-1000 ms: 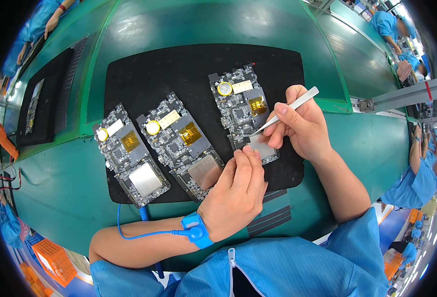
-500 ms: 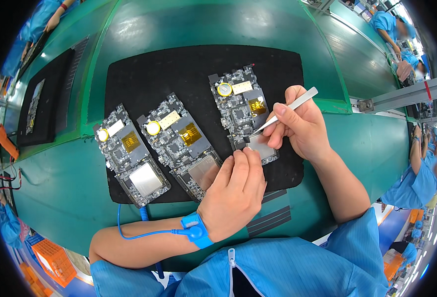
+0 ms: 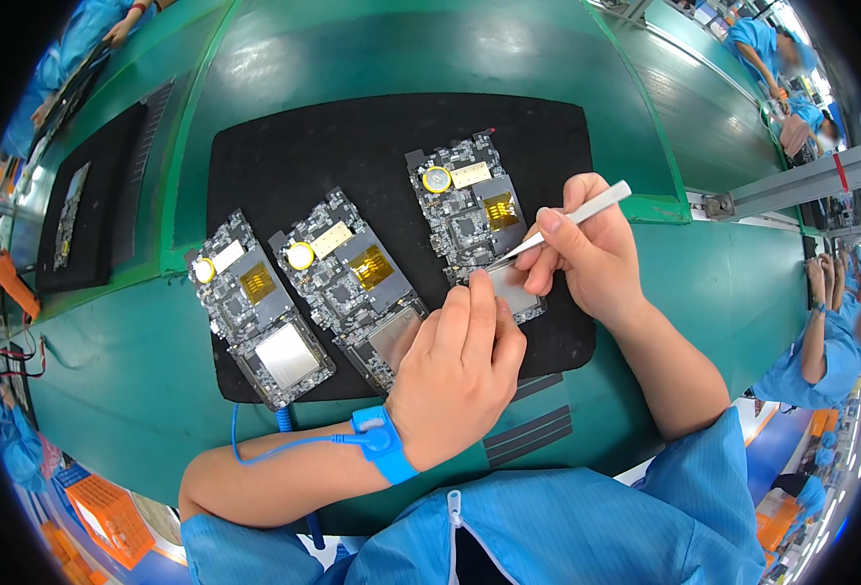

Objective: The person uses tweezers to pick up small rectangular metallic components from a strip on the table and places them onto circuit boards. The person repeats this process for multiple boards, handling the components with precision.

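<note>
Three dark circuit boards lie slanted on a black mat (image 3: 274, 146): a right board (image 3: 464, 222), a middle board (image 3: 338, 285) and a left board (image 3: 233, 310). Each carries a round cell, an amber patch and a silvery plate. In my right hand (image 3: 596, 258), closed, are metal tweezers (image 3: 586, 210), their tips down on the right board just above its silvery plate. My left hand (image 3: 455, 380) rests over that board's lower left part, fingers curled together and fingertips close to the tweezer tips. Whatever they pinch is hidden. The palm partly covers the middle board.
A blue wrist strap (image 3: 383, 447) with a coiled cord is on my left wrist. Another black mat (image 3: 84, 234) with a board lies on the green bench at far left. A metal rail (image 3: 791, 190) stands at right. Co-workers in blue sit on both sides.
My left index fingertip has moved up to the tweezer tips, and the left hand has shifted slightly. The tweezers are still on the same board, tilted a little flatter.
</note>
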A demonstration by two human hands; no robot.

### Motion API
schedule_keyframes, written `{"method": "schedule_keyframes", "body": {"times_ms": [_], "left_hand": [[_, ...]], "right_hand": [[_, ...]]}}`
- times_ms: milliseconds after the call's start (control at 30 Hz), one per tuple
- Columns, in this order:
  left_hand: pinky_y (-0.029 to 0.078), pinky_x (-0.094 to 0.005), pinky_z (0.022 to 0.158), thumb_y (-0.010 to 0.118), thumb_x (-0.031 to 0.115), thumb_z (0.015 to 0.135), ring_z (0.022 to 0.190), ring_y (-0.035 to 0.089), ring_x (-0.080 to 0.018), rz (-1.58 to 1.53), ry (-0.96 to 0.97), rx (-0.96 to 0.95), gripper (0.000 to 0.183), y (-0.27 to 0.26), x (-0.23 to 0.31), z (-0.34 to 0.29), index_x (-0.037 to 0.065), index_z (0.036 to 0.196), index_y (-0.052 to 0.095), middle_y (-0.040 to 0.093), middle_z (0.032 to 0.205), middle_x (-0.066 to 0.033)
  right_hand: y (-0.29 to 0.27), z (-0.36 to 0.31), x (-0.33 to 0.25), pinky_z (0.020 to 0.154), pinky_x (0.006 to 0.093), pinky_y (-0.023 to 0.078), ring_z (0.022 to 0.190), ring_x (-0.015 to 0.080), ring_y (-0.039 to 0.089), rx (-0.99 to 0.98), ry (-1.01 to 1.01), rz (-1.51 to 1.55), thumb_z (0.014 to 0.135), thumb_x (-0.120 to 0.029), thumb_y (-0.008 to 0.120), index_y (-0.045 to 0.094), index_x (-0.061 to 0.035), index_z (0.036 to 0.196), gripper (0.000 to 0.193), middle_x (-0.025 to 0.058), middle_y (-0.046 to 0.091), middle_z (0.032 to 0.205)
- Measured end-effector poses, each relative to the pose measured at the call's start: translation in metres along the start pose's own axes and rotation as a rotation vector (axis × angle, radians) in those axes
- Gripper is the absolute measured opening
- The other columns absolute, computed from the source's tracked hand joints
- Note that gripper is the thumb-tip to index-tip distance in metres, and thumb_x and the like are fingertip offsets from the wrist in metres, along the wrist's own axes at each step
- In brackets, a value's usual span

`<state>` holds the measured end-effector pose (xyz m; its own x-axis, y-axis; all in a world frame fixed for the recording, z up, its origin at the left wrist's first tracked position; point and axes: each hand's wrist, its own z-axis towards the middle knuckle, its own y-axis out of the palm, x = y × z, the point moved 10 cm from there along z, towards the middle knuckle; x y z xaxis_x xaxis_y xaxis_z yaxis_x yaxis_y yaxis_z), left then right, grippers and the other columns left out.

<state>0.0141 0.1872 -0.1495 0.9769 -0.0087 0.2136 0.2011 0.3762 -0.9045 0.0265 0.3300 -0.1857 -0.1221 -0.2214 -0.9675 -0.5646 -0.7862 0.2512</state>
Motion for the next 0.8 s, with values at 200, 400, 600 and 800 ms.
{"method": "schedule_keyframes", "body": {"times_ms": [200, 400, 600, 800], "left_hand": [[0.049, -0.0376, 0.086, 0.067, 0.022, 0.073, 0.107, 0.051, -0.0366, 0.050, 0.042, -0.053, 0.049, -0.001, 0.003, 0.001, -0.009, 0.110, 0.058, 0.049, 0.121, -0.0296], [0.049, -0.0382, 0.090, 0.063, 0.024, 0.077, 0.111, 0.052, -0.0406, 0.227, 0.123, -0.078, 0.051, 0.004, 0.020, -0.013, -0.013, 0.112, 0.058, 0.053, 0.118, -0.0301], [0.050, -0.0391, 0.089, 0.063, 0.024, 0.077, 0.111, 0.053, -0.0415, 0.235, 0.152, -0.094, 0.049, 0.004, 0.019, -0.011, -0.013, 0.109, 0.060, 0.055, 0.116, -0.0299], [0.050, -0.0386, 0.089, 0.063, 0.024, 0.078, 0.110, 0.053, -0.0406, 0.255, 0.160, -0.087, 0.048, 0.004, 0.020, -0.012, -0.012, 0.109, 0.060, 0.056, 0.115, -0.0293]], "right_hand": [[-0.002, -0.019, -0.026, 0.048, 0.0240, 0.052, 0.052, 0.0130, 0.060, 0.012, -0.346, -0.046, 0.096, -0.002, 0.045, 0.030, -0.0070, 0.099, 0.016, 0.0154, 0.060, 0.076], [0.027, -0.036, -0.029, 0.060, 0.0233, 0.054, 0.064, 0.0113, 0.062, -0.191, -0.530, -0.295, 0.093, 0.002, 0.047, 0.028, -0.0042, 0.099, 0.021, 0.0179, 0.060, 0.083], [0.030, -0.038, -0.025, 0.061, 0.0232, 0.054, 0.066, 0.0100, 0.063, -0.199, -0.523, -0.340, 0.092, 0.003, 0.050, 0.029, -0.0036, 0.098, 0.022, 0.0168, 0.060, 0.086], [0.033, -0.040, -0.024, 0.055, 0.0232, 0.052, 0.062, 0.0109, 0.063, -0.178, -0.589, -0.444, 0.090, 0.003, 0.052, 0.033, -0.0031, 0.094, 0.020, 0.0139, 0.061, 0.080]]}}
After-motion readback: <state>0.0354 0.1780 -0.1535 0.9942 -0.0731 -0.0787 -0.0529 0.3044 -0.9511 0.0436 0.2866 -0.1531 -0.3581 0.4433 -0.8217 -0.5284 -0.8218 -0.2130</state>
